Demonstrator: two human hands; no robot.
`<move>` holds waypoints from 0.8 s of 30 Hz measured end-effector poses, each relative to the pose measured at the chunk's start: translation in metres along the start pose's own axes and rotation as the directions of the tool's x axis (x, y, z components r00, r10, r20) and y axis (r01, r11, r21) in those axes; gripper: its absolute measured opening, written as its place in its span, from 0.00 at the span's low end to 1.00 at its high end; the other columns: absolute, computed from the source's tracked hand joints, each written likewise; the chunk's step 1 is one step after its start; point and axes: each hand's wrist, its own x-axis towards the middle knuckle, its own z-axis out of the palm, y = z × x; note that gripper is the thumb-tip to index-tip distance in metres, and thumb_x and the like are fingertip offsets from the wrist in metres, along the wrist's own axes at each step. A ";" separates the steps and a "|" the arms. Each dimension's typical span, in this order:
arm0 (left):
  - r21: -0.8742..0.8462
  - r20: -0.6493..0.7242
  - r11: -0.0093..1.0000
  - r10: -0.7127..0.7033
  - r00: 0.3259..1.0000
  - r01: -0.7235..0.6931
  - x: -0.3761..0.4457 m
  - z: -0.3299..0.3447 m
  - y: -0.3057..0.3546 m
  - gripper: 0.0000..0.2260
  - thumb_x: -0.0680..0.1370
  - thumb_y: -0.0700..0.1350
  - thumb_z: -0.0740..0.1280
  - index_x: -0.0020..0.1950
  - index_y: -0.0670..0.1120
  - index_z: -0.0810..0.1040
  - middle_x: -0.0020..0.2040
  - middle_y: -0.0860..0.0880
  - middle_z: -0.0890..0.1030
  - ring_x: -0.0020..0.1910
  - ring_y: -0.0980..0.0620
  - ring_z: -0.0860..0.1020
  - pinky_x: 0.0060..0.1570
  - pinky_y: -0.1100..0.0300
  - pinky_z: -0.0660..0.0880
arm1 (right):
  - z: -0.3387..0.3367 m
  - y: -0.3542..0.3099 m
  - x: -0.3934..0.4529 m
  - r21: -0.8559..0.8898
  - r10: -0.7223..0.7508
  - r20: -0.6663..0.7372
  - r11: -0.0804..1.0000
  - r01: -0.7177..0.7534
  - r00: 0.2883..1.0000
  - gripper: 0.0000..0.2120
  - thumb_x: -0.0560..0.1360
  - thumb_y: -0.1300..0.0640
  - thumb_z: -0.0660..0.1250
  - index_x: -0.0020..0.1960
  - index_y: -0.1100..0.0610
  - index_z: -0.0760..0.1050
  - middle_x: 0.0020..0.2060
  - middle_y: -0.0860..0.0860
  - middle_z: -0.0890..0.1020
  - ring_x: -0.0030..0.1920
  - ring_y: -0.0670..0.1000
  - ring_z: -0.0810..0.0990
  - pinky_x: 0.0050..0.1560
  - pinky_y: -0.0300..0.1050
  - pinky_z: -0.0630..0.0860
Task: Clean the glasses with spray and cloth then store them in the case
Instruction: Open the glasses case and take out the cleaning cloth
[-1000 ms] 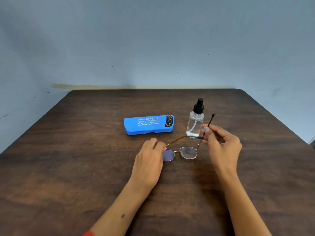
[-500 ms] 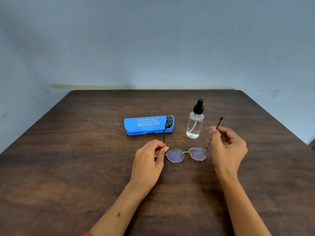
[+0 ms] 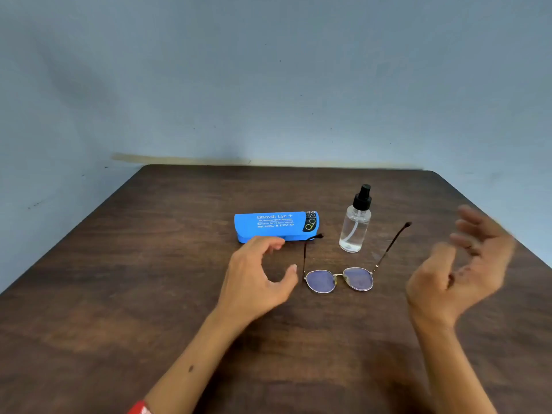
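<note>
The glasses (image 3: pixel 339 279), thin metal frame with bluish lenses, stand on the wooden table (image 3: pixel 119 294) with both arms unfolded and pointing away from me. My left hand (image 3: pixel 258 276) hovers just left of them, fingers apart, holding nothing. My right hand (image 3: pixel 466 270) is raised to the right of the glasses, blurred, fingers spread and empty. A closed blue glasses case (image 3: pixel 276 226) lies behind my left hand. A clear spray bottle (image 3: pixel 355 224) with a black pump top stands upright behind the glasses. No cloth is in view.
A pale blue wall (image 3: pixel 268 85) rises right behind the table's far edge. The table's right edge slants close to my right hand.
Both hands have let go of the glasses' arms and drawn apart. The glasses now rest on the table with both arms open; the right hand has swung out to the right.
</note>
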 end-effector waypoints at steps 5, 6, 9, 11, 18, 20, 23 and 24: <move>0.067 -0.001 0.998 0.011 1.000 -0.011 0.035 -0.030 -0.030 0.29 0.64 0.51 0.77 0.62 0.44 0.74 0.56 0.50 0.78 0.55 0.56 0.76 0.58 0.64 0.70 | 0.033 -0.077 -0.005 0.307 -0.350 0.071 0.899 0.313 0.934 0.08 0.76 0.59 0.59 0.53 0.54 0.76 0.48 0.50 0.78 0.46 0.60 0.78 0.47 0.45 0.72; 0.065 0.029 0.997 -0.032 0.999 0.030 0.040 -0.033 -0.038 0.32 0.64 0.52 0.77 0.64 0.44 0.72 0.59 0.50 0.76 0.58 0.56 0.74 0.60 0.63 0.69 | 0.041 -0.090 -0.016 0.335 -0.401 0.160 0.882 0.332 0.902 0.09 0.76 0.59 0.59 0.52 0.57 0.77 0.48 0.50 0.79 0.47 0.57 0.78 0.49 0.44 0.72; 0.050 0.144 0.982 -0.186 0.972 0.181 0.049 -0.031 -0.058 0.30 0.69 0.49 0.70 0.68 0.43 0.67 0.66 0.45 0.72 0.64 0.48 0.72 0.64 0.54 0.70 | 0.069 -0.103 -0.053 0.306 -0.473 0.493 0.880 0.363 0.730 0.11 0.72 0.63 0.61 0.50 0.63 0.80 0.49 0.56 0.82 0.50 0.54 0.79 0.52 0.41 0.74; 0.126 0.178 0.973 -0.212 0.961 0.192 0.054 -0.027 -0.071 0.26 0.72 0.47 0.67 0.67 0.38 0.67 0.65 0.40 0.72 0.64 0.42 0.72 0.64 0.50 0.70 | 0.090 -0.095 -0.072 0.130 -0.366 0.744 0.900 0.416 0.559 0.15 0.71 0.65 0.62 0.56 0.64 0.78 0.53 0.58 0.81 0.53 0.56 0.78 0.53 0.44 0.74; 0.090 0.230 0.951 -0.310 0.923 0.297 0.058 -0.023 -0.098 0.52 0.60 0.53 0.79 0.76 0.45 0.55 0.75 0.47 0.63 0.73 0.51 0.62 0.72 0.53 0.61 | 0.142 -0.027 -0.103 -0.385 0.324 0.922 0.707 0.594 0.212 0.29 0.80 0.63 0.54 0.75 0.67 0.43 0.75 0.63 0.50 0.75 0.60 0.48 0.73 0.51 0.51; 0.098 0.233 0.952 -0.305 0.924 0.290 0.058 -0.023 -0.102 0.52 0.59 0.56 0.80 0.76 0.45 0.56 0.74 0.48 0.65 0.72 0.51 0.63 0.71 0.53 0.61 | 0.149 -0.017 -0.106 -0.443 0.420 0.886 0.635 0.634 0.198 0.34 0.79 0.58 0.60 0.74 0.68 0.42 0.75 0.64 0.50 0.75 0.61 0.47 0.75 0.52 0.50; 0.109 0.236 0.957 -0.286 0.929 0.267 0.059 -0.026 -0.108 0.52 0.59 0.57 0.80 0.75 0.45 0.58 0.73 0.48 0.67 0.71 0.51 0.65 0.69 0.56 0.61 | 0.154 -0.011 -0.108 -0.461 0.468 0.865 0.593 0.660 0.183 0.40 0.75 0.54 0.66 0.74 0.68 0.44 0.74 0.65 0.53 0.75 0.62 0.50 0.75 0.53 0.51; 0.115 0.239 0.959 -0.281 0.929 0.260 0.059 -0.028 -0.110 0.51 0.59 0.57 0.80 0.75 0.46 0.58 0.72 0.49 0.68 0.71 0.51 0.65 0.68 0.57 0.61 | 0.156 -0.012 -0.109 -0.447 0.455 0.872 0.590 0.672 0.181 0.40 0.75 0.55 0.66 0.74 0.68 0.46 0.74 0.65 0.54 0.75 0.62 0.52 0.74 0.52 0.53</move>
